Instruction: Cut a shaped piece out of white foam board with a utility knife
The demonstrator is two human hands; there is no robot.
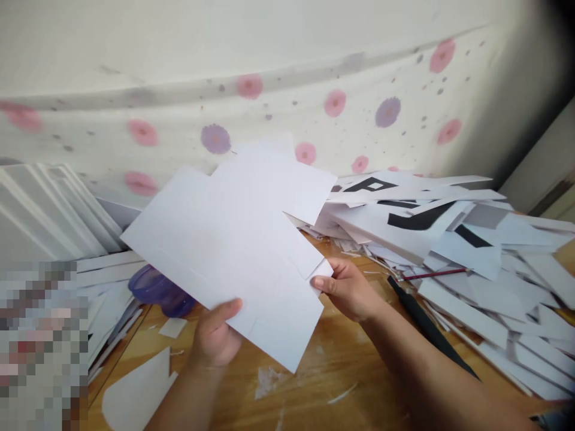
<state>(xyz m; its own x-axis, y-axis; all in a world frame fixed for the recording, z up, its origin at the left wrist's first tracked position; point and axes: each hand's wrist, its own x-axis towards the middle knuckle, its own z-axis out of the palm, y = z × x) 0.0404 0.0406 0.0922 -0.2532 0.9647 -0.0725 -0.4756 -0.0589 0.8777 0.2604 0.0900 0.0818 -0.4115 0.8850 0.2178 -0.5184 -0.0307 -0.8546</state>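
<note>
A large white board cut-out (233, 233) with stepped edges is held up tilted above the wooden table. My left hand (219, 335) grips its lower left edge, with the thumb on the face and the fingers hidden behind. On the right edge my right hand (345, 287) pinches a small tab at a notch, the thumb in front. A thin slit runs beside that tab. Below my left hand lies a loose white piece with a rounded end (137, 392), and close by is a small white scrap (172, 327).
White sheets and offcuts, some with black shapes, form a heap (471, 239) on the right. A dark long-handled tool (431, 326) and a red pencil-like stick (435, 274) lie beside it. At left are a purple translucent object (157, 290) and upright white panels (49, 209). Flowered cloth (278, 114) covers the wall.
</note>
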